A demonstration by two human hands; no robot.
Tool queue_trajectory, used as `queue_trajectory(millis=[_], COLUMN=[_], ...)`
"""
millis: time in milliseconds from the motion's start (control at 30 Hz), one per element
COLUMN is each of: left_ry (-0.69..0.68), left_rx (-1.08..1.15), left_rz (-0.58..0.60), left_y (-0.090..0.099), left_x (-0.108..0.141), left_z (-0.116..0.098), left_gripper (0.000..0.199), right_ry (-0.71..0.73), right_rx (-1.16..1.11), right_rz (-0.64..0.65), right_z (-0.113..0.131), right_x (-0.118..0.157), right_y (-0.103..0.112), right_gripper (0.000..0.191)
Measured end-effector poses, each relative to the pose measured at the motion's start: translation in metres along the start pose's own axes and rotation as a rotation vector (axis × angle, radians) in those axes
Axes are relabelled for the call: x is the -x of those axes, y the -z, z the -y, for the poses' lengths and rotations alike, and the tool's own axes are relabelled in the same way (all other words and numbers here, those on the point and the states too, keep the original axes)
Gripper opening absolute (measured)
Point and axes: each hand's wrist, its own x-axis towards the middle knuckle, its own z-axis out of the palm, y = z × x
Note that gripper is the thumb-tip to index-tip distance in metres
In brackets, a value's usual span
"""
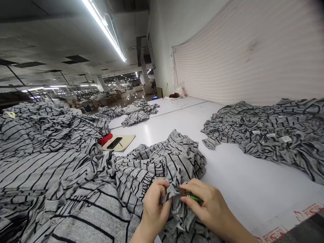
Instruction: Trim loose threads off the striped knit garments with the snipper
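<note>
The left hand (pixel 154 206), its grip clamped on a grey striped knit garment (pixel 157 168), works at six o'clock on the white bench (pixel 243 179); the right hand's (pixel 211 206) grip closes on green-handled thread snips (pixel 193 198). More striped garments (pixel 268 135) lie heaped at two o'clock.

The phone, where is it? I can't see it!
In the head view, the phone lies left of the middle, on a tan notebook, with a red cloth just to its left and striped fabric beyond that.
</note>
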Motion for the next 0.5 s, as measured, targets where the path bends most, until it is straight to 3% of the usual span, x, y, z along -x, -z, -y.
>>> queue_trajectory(millis=[133, 233, 267, 333, 400, 500], left_ry=[0.031, 0.085, 0.131, 0.286, 0.455, 0.538], left_rx=[0.034, 0.081, 0.11, 0.209, 0.325, 0.41], left_rz=[0.02, 0.042, 0.053, 0.089, 0.217, 0.649], left_y=[-0.002, 0.0, 0.001, 0.004, 0.004, 0.001], left_x=[0.0, -0.002, -0.003, -0.004, -0.006, -0.009], left_z=[0.0, -0.003, -0.005, -0.009, -0.013, -0.014], left_gripper=[0.026, 0.026, 0.026, 0.023, 0.02, 0.012], right_ry=[-0.052, -0.082, -0.086, -0.114, -0.153, -0.146], right_rx=[-0.111, -0.248, -0.283, -0.323, -0.293, -0.129], right_rz=[-0.038, 0.002, 0.017, -0.004, -0.098, -0.225], right_z=[0.001, 0.002, 0.001, -0.004, -0.014, -0.033], right_x=[-0.006, -0.015, -0.018, -0.027, -0.04, -0.07], right_y=[-0.002, -0.004, -0.005, -0.004, -0.001, 0.001], right_gripper=[0.017, 0.015, 0.012, 0.024, 0.032, 0.029])
